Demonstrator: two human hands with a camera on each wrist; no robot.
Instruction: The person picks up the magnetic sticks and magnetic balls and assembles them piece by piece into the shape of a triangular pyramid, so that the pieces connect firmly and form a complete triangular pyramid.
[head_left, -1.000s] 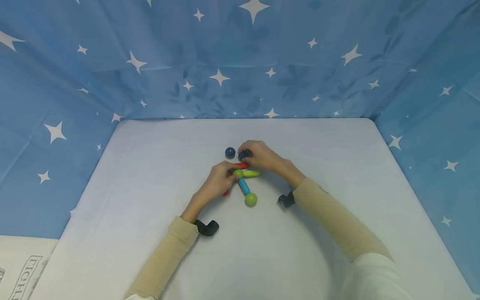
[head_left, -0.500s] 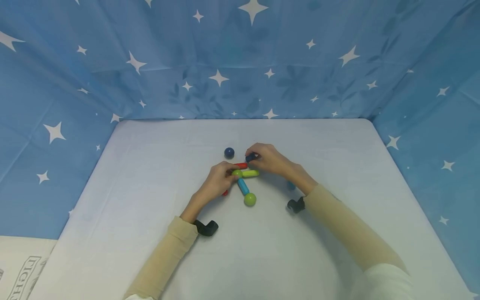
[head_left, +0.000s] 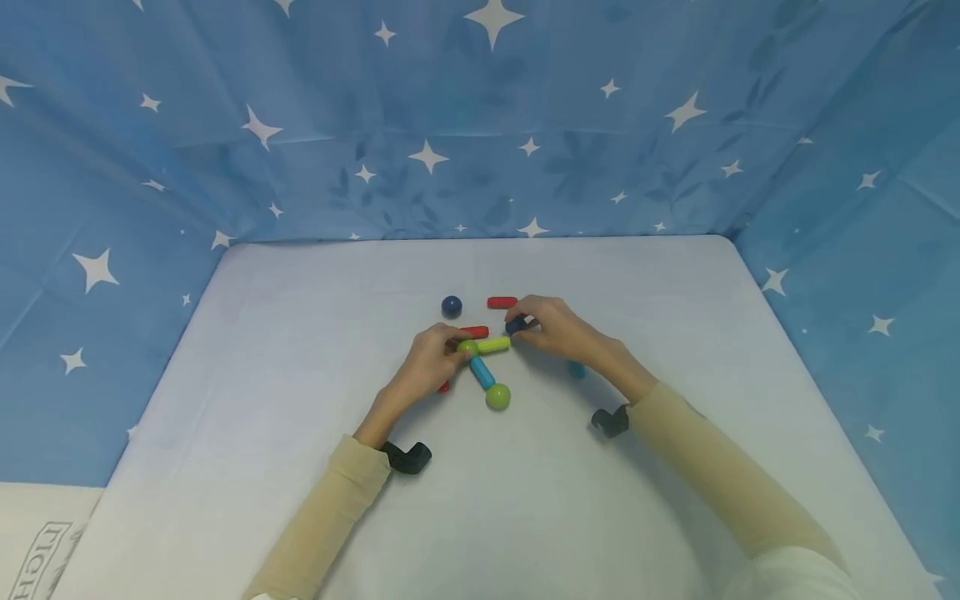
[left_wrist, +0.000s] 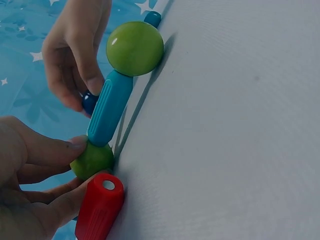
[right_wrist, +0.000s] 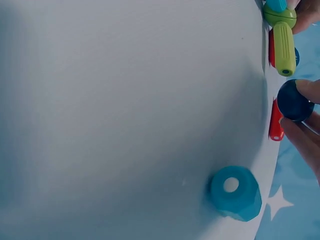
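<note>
My left hand (head_left: pixel 433 360) pinches a small green ball (left_wrist: pixel 92 161) between thumb and fingers. From that ball a light blue stick (left_wrist: pixel 110 107) runs to another green ball (head_left: pixel 498 397). A yellow-green stick (head_left: pixel 493 344) also joins it, pointing right. One red stick (left_wrist: pixel 100 207) lies by the left fingers; another red stick (head_left: pixel 475 332) is just behind the pinched ball. In my right hand (head_left: pixel 558 329), thumb and fingers grip a dark blue ball (right_wrist: pixel 294 102), slightly apart from the yellow-green stick's free end.
A second dark blue ball (head_left: pixel 452 307) sits behind the left hand. A loose red stick (head_left: pixel 502 302) lies behind the right fingers. Below the right wrist is a light blue stick (right_wrist: pixel 236 192). Blue starry cloth (head_left: pixel 480 117) borders the white table (head_left: pixel 495 517).
The right hand has carried the dark blue ball rightward and slightly nearer, to the yellow-green stick's end. The loose red stick behind it has come into view. The left hand keeps its hold.
</note>
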